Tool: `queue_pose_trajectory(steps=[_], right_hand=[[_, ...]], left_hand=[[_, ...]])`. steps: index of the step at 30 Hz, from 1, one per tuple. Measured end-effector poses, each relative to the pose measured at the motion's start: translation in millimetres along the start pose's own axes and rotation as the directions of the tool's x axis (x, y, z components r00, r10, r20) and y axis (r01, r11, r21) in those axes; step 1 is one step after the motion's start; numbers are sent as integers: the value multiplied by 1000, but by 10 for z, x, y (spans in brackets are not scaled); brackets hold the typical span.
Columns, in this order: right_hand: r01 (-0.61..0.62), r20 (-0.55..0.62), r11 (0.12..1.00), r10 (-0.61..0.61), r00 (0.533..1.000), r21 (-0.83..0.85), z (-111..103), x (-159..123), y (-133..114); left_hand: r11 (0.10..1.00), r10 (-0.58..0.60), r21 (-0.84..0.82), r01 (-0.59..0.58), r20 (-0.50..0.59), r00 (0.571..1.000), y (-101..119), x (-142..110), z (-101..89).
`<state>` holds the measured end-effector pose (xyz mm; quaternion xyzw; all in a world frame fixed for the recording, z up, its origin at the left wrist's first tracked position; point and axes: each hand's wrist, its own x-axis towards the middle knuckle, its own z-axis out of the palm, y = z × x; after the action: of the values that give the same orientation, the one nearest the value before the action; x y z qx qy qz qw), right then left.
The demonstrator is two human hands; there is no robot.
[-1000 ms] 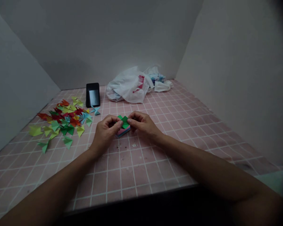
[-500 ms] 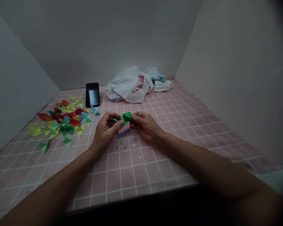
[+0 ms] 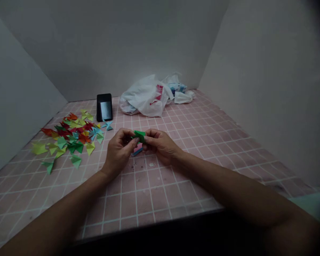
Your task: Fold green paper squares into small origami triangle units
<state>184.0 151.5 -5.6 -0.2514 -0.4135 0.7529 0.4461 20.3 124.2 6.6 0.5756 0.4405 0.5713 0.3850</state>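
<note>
A small piece of folded green paper [image 3: 140, 135] is pinched between both hands above the table. My left hand [image 3: 120, 145] closes thumb and fingers on its left side. On its right side my right hand [image 3: 160, 145] grips it the same way. Under the hands lies a small stack of coloured paper [image 3: 137, 151], pink and blue at the visible edge and mostly hidden. To the left a pile of folded paper pieces [image 3: 76, 146] spreads over the table in red, orange, yellow, green and light blue.
The table [image 3: 160, 192] has a pink cover with white grid lines. A black phone [image 3: 105, 107] stands behind the paper pile. Crumpled white plastic bags [image 3: 145, 96] lie at the back, beside a blue-and-white bundle [image 3: 177, 87]. Pale walls enclose the back and both sides.
My right hand has moved slightly left, closer to my left hand. The green paper has shifted left and now sits between both thumbs, covering more of the stack.
</note>
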Motion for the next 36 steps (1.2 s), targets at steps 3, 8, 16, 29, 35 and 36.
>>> queue_pose_trajectory(steps=[3,8,16,29,35,36], right_hand=[[2,28,999,-1,1000,-40,-13,-1,-10],[141,113,952,-114,987,-271,-43,20,-39],[301,130,784,-275,953,-543,-9,-14,-50],[377,123,641,-405,906,-669,27,-71,-63],[417,178,664,-399,900,-621,11,-67,-71],[422,178,669,-403,898,-612,6,-65,-72]], left_hand=[[1000,-7,-30,7,11,1000,15,8,7],[995,-39,-89,39,-2,999,44,18,9],[1000,-3,-31,5,60,998,23,9,5],[946,175,266,-188,74,982,80,-28,-22],[950,145,271,-157,62,987,62,-24,-35],[950,141,270,-156,72,987,56,-21,-37]])
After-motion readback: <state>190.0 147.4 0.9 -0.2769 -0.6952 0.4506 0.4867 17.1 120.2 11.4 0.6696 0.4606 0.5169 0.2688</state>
